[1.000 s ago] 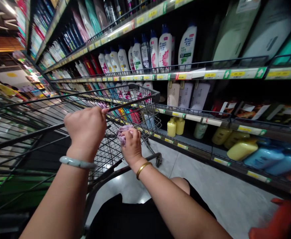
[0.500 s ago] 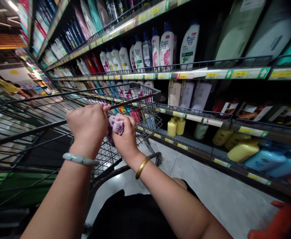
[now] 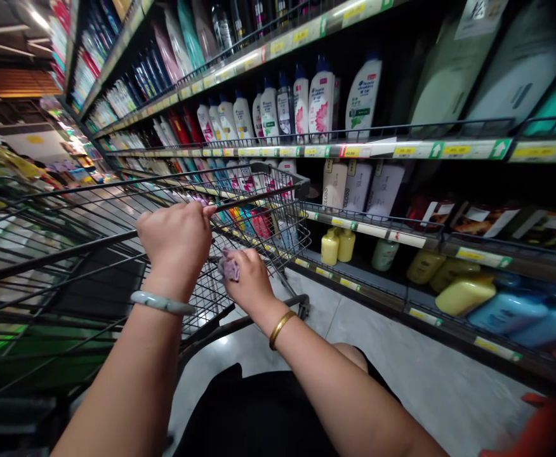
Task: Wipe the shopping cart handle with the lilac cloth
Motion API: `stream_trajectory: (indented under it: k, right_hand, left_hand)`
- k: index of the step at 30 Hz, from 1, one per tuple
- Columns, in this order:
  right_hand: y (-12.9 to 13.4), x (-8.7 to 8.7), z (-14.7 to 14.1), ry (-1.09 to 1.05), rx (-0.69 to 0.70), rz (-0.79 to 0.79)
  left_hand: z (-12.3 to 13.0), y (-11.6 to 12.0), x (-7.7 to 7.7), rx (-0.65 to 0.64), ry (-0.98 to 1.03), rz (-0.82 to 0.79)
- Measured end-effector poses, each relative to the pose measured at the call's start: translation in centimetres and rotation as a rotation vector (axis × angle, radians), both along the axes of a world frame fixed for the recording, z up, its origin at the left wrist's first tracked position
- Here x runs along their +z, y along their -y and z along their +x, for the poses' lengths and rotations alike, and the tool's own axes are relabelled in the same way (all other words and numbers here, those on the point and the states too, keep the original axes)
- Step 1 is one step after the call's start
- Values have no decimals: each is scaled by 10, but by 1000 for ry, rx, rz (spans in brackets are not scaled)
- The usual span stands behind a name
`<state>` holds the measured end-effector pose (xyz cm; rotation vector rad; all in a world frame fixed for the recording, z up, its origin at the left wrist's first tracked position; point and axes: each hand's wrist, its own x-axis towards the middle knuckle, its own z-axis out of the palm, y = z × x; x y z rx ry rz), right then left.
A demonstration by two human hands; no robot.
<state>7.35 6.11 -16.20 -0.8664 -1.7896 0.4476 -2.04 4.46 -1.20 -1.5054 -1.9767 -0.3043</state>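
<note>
My left hand (image 3: pixel 178 244) is closed around the dark top rail of a wire shopping cart (image 3: pixel 268 197), a pale green bangle (image 3: pixel 161 303) on its wrist. Just right of it and a little lower, my right hand (image 3: pixel 252 279) is closed on a crumpled purple cloth (image 3: pixel 230 265), which bulges out past the fingers. That wrist wears a gold bangle (image 3: pixel 280 329). The cart's mesh lies behind both hands. My right palm and fingertips are partly hidden, as are the fingers of my left hand on the far side of the rail.
Shelves of shampoo bottles (image 3: pixel 320 105) run along the right and into the distance. Yellow bottles (image 3: pixel 329 246) stand on the bottom shelf, near blue bottles (image 3: pixel 509 308). Grey floor tiles (image 3: pixel 392 362) lie between me and the shelves. An orange object (image 3: pixel 537 428) is blurred at lower right.
My right hand has moved slightly down and right with the purple cloth, away from my left hand. My left hand keeps its grip on the cart rail. The view has shifted slightly.
</note>
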Motion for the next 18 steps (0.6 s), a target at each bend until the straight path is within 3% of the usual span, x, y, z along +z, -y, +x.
stream_trajectory:
  k: [5,12,15,18]
  right_hand:
    - [-1,11,-1,-7,96,187]
    - [-1,-13,6,196,121,154]
    - [-10,-11,15,196,30,53]
    - [-34,-8,36,44,-186,-77]
  left_hand:
    - [-6,0,-2,18,-45,-7]
    - [-7,0,0,17,-63,1]
    - [-8,0,0,22,-44,1]
    - [-9,1,0,9,-33,-5]
